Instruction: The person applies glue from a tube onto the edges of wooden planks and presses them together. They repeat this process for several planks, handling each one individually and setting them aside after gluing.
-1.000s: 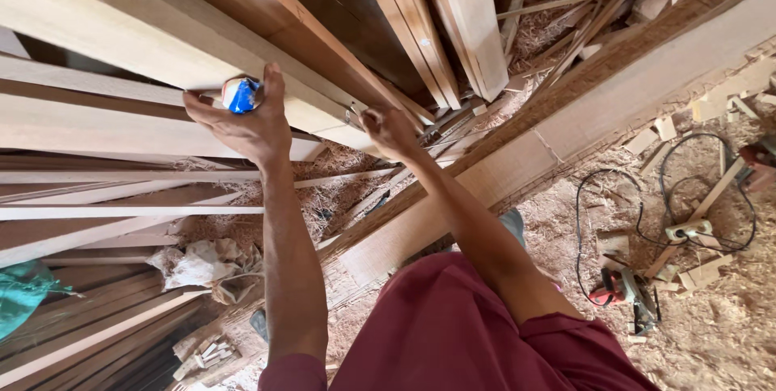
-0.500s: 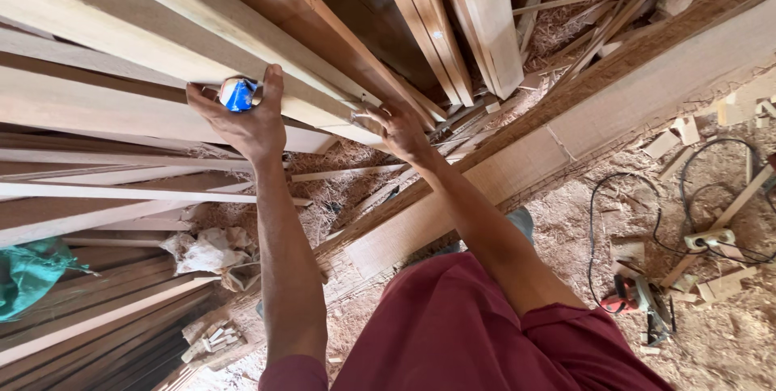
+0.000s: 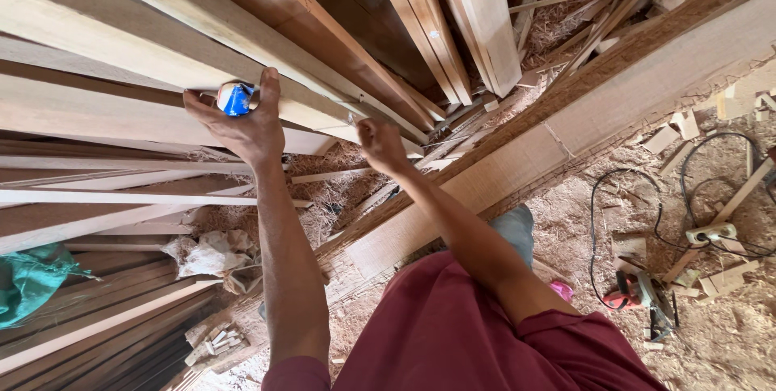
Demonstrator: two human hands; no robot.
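My left hand [image 3: 239, 129] reaches up and grips a small blue tape measure [image 3: 234, 98], pressing it against a long pale plank [image 3: 105, 116] in the stack. A thin strip of tape runs right from the case along the plank's edge. My right hand [image 3: 380, 147] is at that plank's cut end [image 3: 323, 142], fingertips pinched on the tape's tip there. Both forearms stretch up from my dark red shirt [image 3: 453, 334].
Several planks and battens [image 3: 420, 27] lean overhead and to the left. A thick beam [image 3: 647, 84] slants across on the right. On the sawdust floor lie a red power tool [image 3: 626, 290], black cables [image 3: 647, 197], a socket strip [image 3: 711, 234], offcuts and a green cloth [image 3: 32, 278].
My right hand has slipped a little lower at the plank's end. The left hand keeps the tape measure in the same spot. The view has shifted slightly.
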